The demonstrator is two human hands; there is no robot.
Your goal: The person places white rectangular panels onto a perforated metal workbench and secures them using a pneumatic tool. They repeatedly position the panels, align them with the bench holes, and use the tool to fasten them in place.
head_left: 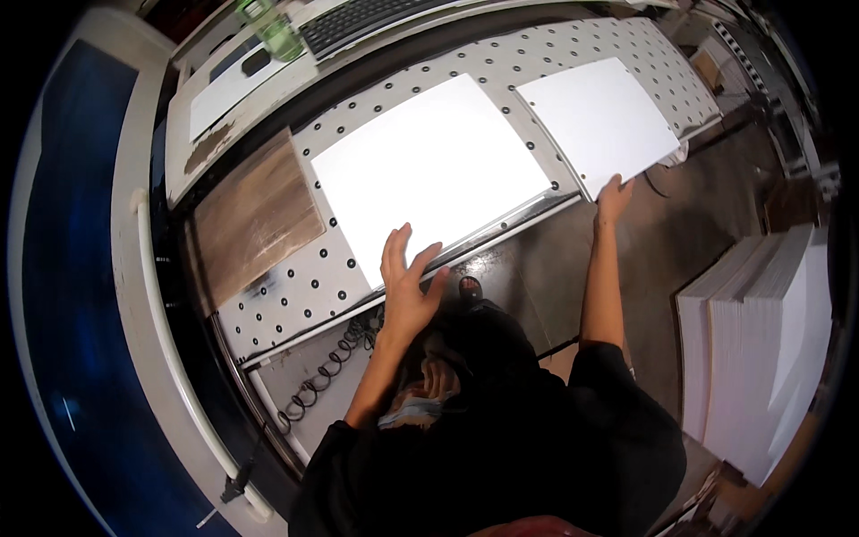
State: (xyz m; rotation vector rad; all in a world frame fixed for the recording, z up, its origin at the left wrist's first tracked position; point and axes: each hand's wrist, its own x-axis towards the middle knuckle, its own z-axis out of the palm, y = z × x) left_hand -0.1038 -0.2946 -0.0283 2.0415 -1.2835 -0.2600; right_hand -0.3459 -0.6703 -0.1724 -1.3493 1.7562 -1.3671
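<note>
A large white sheet [429, 170] lies on a pale table [313, 304] dotted with dark round studs. My left hand [410, 285] hovers at or touches its near left edge, fingers spread and nothing in them. To the right, a smaller white sheet [599, 121] lies at an angle, partly over the table's near edge. My right hand [612, 199] grips its near edge, the fingertips partly hidden. Whether this is a single sheet or several is hard to see.
A brown board [258, 219] lies at the table's left end. Behind are a keyboard [367, 25] and a green bottle [271, 31]. A tall stack of white sheets [747, 331] stands at the right. A coiled black cable [315, 380] hangs below the table.
</note>
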